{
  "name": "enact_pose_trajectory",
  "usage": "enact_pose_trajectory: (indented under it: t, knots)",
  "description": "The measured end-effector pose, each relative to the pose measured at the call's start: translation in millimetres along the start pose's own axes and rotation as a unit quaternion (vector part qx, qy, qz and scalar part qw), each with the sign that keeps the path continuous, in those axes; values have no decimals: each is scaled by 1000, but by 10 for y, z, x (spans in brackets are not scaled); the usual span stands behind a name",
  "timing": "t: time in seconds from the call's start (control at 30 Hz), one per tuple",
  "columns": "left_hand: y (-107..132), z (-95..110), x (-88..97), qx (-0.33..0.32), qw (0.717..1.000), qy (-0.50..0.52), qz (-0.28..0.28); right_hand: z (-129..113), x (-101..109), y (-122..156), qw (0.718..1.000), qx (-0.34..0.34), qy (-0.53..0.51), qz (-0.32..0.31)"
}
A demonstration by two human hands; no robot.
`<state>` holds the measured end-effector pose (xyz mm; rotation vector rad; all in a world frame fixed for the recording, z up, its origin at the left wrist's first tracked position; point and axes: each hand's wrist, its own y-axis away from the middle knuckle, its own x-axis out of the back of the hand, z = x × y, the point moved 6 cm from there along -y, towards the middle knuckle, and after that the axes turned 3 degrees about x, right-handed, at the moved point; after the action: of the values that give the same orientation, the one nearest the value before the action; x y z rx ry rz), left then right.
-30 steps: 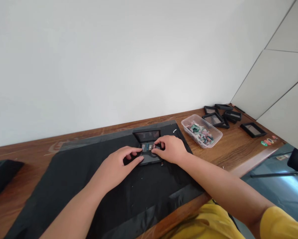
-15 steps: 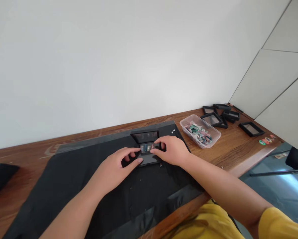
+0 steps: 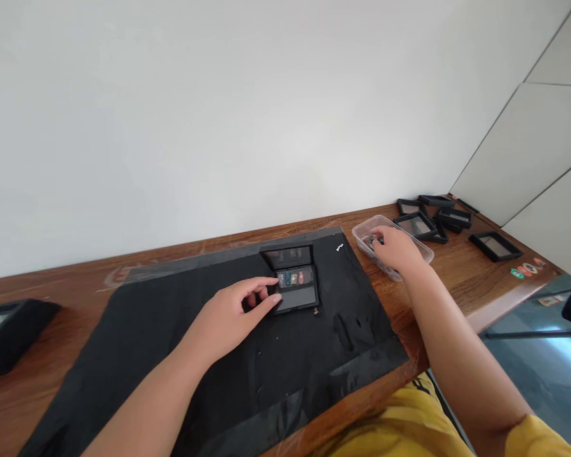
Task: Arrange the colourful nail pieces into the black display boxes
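Note:
A small black case (image 3: 298,298) with a raised lid (image 3: 291,256) stands on the black mat (image 3: 171,324). Several small, shiny coloured pieces (image 3: 293,278) sit in a row in its upper section, blue, pale and pink among them. My left hand (image 3: 232,312) is at the case's left side, index fingertip and thumb holding that edge. Off to the right, my right hand (image 3: 397,249) reaches into a clear plastic tub (image 3: 424,252) of loose pieces. Its fingers are bent together among them, and their tips are partly hidden.
Several black frame-like cases (image 3: 415,225) lie in a pile at the back right, with another black case (image 3: 495,245) nearer the table's end. Round stickers (image 3: 528,268) mark that corner. At the far left is a larger black box (image 3: 23,330). A white wall (image 3: 218,127) rises behind.
My right hand has left the case and moved right into the tub. The row of pieces now shows fully. My left hand stays at the case; the view has shifted slightly.

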<state>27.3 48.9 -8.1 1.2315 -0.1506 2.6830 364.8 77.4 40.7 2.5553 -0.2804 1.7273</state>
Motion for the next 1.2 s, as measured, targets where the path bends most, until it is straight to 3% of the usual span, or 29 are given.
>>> enact_pose_trajectory:
  t: [0.2,0.5,1.0,1.1,1.2]
  knots:
    - [3,11,0,2,1000,-2,-15,61,-37,-52,999,-27,-4,-23]
    - [2,3,-29,3,1000,-11,-22,92,169,-12,994,-25,-40,96]
    - [5,10,-14,-25,1000,-3,-5,81,234,32,993,-39,-47,101]
    - [6,21,-11,-30,1000,-7,-3,91,258,32,989,-28,-68,127]
    - [13,36,-10,-23,1000,-10,-7,20,266,60,975,26,-138,171]
